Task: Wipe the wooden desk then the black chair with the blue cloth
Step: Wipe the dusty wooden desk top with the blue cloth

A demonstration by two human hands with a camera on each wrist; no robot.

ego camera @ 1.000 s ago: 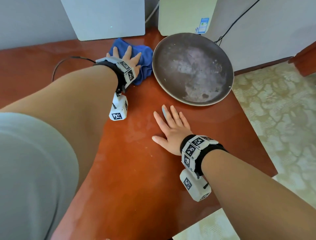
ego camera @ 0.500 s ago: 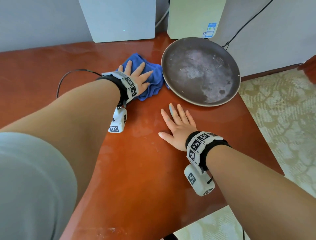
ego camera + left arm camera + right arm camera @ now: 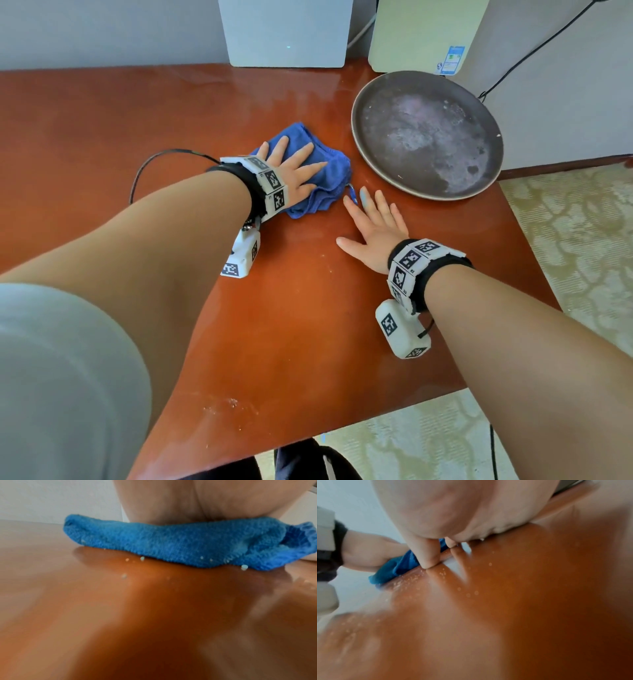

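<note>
Head view: left hand flat on cloth, right hand flat on worktop; both grips wide. Left wrist view alone shows crumbs at the cloth's edge.

Both arms outstretched, left hand and right hand flat.

I seem to be in a room of a home, at a glossy red-brown wooden desk pushed against a pale wall. At the top of the frame two boxy appliances stand on its far edge, one with a small energy-style sticker, and a worn round metal tray lies in front of them. At the right of the frame the floor is a cream patterned covering, with a black cable running up the wall.
</note>
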